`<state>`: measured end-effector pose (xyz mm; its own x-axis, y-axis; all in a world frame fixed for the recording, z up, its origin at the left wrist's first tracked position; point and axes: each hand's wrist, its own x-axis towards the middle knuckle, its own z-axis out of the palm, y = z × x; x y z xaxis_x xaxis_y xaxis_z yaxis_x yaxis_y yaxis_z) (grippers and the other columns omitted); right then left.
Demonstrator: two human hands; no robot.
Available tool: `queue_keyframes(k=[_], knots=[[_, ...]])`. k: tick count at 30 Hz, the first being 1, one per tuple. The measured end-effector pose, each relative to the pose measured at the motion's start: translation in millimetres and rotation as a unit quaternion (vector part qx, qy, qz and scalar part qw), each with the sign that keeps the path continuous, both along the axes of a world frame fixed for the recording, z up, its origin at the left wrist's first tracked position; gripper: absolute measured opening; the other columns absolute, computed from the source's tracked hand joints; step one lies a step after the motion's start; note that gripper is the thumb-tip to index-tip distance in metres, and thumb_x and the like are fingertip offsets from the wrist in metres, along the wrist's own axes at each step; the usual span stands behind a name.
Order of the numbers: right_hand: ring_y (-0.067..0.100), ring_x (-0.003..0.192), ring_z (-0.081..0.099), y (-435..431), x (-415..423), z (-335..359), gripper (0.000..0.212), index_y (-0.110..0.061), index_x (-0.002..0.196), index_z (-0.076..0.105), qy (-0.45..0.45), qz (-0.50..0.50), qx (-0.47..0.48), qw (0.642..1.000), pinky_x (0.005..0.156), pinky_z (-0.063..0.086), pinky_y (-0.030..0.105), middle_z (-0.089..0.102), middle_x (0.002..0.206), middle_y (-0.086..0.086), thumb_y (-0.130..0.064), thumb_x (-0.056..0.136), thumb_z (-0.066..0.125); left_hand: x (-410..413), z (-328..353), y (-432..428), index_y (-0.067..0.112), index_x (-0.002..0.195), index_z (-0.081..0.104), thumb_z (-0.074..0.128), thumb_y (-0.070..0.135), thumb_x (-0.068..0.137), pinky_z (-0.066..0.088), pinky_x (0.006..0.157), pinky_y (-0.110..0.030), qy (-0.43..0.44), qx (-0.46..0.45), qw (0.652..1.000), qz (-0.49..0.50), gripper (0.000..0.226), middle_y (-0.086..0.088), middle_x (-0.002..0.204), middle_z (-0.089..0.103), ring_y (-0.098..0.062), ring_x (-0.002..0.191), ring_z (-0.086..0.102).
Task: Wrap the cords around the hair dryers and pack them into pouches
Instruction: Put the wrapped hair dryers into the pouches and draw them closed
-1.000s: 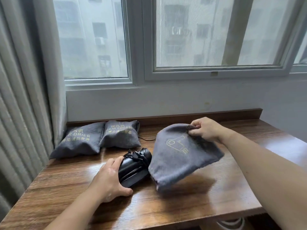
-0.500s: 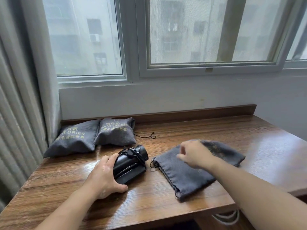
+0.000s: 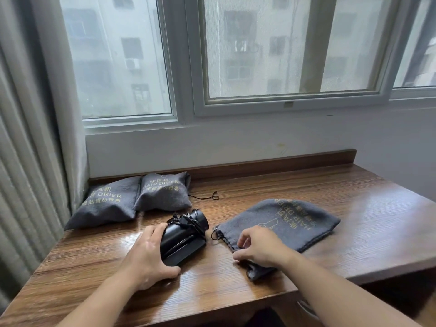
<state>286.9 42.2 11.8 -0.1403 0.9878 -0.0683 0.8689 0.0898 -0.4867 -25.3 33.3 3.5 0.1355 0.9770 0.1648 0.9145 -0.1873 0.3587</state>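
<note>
Daylight from a wide window falls on a wooden tabletop, with a pale curtain hanging at the left edge; two filled pouches lie side by side at the back left, against the wall, which suggests that part of the job is done. One black hair dryer lies near the front of the tabletop, its cord already wound round the body, so it looks ready for packing; just to its right, apart from it, the empty pouch lies flat with its mouth and drawstring turned toward the dryer, probably so the dryer can slide straight in.

The left hand grips the dryer's near end, fingers curled over the top and the thumb tucked along the near side, likely to keep the winding from springing loose; the right hand is over the pouch mouth with its fingers bent and partly closed, their tips at the hem; whether they have the cloth pinched I cannot tell. Opening that mouth looks like the next need.
</note>
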Motion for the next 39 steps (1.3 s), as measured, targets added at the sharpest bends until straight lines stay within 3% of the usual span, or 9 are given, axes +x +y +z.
queue_keyframes(k=[3,6,9,14,19,24,28,33,39], knots=[[0.002,0.085,0.064,-3,4,-4,0.012,-0.030,0.085,0.077,-0.001,-0.004,0.035,0.999,0.074,0.045,0.020,0.077,0.092,-0.011,-0.042,0.084,0.073,-2,-7,-9,0.025,0.153,0.034,0.076,0.070,0.045,0.041,0.096,-0.022,-0.032,0.030,0.999,0.008,0.124,0.014,0.121,0.041,-0.009,0.107,0.045],[0.001,0.085,0.061,-6,3,-7,0.016,-0.028,0.086,0.080,0.001,-0.021,0.062,0.998,0.080,0.048,0.022,0.078,0.092,-0.013,-0.036,0.087,0.066,-6,-7,-18,0.023,0.149,0.040,0.078,0.068,0.044,0.037,0.097,-0.019,-0.064,0.041,0.997,0.000,0.121,0.015,0.123,0.046,-0.005,0.110,0.045],[0.001,0.086,0.066,-3,7,4,0.015,-0.032,0.079,0.077,0.062,-0.046,0.079,0.994,0.078,0.049,0.022,0.076,0.084,-0.015,-0.033,0.089,0.066,-7,2,-31,0.031,0.142,0.043,0.082,0.061,0.044,0.033,0.093,-0.010,-0.081,0.054,0.995,-0.035,0.109,0.019,0.122,0.049,0.004,0.107,0.045],[0.001,0.077,0.066,9,11,38,0.015,-0.028,0.078,0.074,0.104,-0.020,0.115,0.988,0.072,0.049,0.024,0.074,0.077,-0.011,-0.030,0.091,0.067,13,25,-45,0.050,0.127,0.042,0.087,0.047,0.045,0.042,0.087,-0.004,-0.129,0.056,0.984,-0.113,0.094,0.029,0.117,0.054,0.017,0.111,0.049],[0.003,0.072,0.065,5,9,63,0.015,-0.025,0.081,0.074,0.130,0.013,0.142,0.981,0.068,0.051,0.023,0.074,0.076,-0.009,-0.028,0.094,0.067,46,26,-34,0.037,0.141,0.043,0.086,0.052,0.048,0.038,0.098,-0.008,-0.104,0.031,0.983,-0.149,0.103,0.022,0.124,0.051,0.009,0.113,0.049],[0.003,0.076,0.067,-17,12,65,0.009,-0.026,0.088,0.073,0.073,0.043,0.168,0.982,0.075,0.053,0.025,0.074,0.080,-0.011,-0.030,0.093,0.066,71,22,-22,0.029,0.139,0.048,0.080,0.065,0.045,0.045,0.093,-0.018,-0.128,0.043,0.988,-0.074,0.105,0.014,0.116,0.055,-0.005,0.105,0.053],[0.003,0.081,0.067,-21,9,69,0.011,-0.027,0.094,0.073,0.057,0.052,0.166,0.983,0.078,0.053,0.025,0.075,0.085,-0.011,-0.032,0.094,0.064,88,28,-26,0.030,0.131,0.050,0.076,0.067,0.045,0.043,0.082,-0.018,-0.137,0.041,0.989,-0.038,0.097,0.012,0.111,0.053,-0.007,0.099,0.053],[0.009,0.082,0.066,-15,-3,77,0.013,-0.025,0.089,0.070,0.037,0.047,0.157,0.986,0.078,0.054,0.030,0.073,0.084,-0.009,-0.032,0.093,0.061,94,30,-33,0.030,0.135,0.047,0.075,0.066,0.047,0.045,0.086,-0.018,-0.125,0.029,0.991,-0.041,0.099,0.012,0.113,0.051,-0.008,0.101,0.053],[0.013,0.083,0.065,-5,-12,76,0.014,-0.024,0.086,0.071,0.062,-0.011,0.161,0.985,0.075,0.050,0.027,0.073,0.084,-0.006,-0.028,0.094,0.061,77,28,-41,0.030,0.143,0.037,0.073,0.066,0.050,0.045,0.098,-0.023,-0.027,0.017,0.996,-0.089,0.105,0.018,0.117,0.039,-0.009,0.109,0.044]])
